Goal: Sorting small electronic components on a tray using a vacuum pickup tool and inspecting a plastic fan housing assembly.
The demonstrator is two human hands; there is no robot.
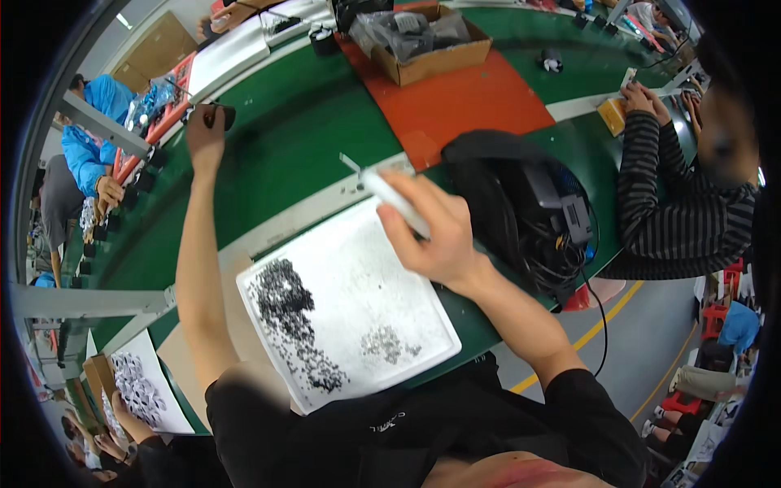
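Note:
My left hand (206, 134) reaches far out over the green belt at the left. Its fingers are closed round a small black part (229, 118), mostly hidden by them. In my right hand (435, 228) is a white pen-shaped tool (397, 199), its thin pale tip pointing away to the upper left. That hand hovers above the far right part of a white tray (443, 342). Tiny black pieces (285, 297) lie heaped along the tray's left side. A looser patch of tiny silvery pieces (386, 346) is spread near its front edge.
Beyond the tray, a cardboard box (443, 69) of plastic-bagged parts stands on an orange mat (508, 98). A black bag (488, 171) with cables and a grey device sits close right. Co-workers' hands (639, 102) are at the right, others at the left. A metal rail crosses the table.

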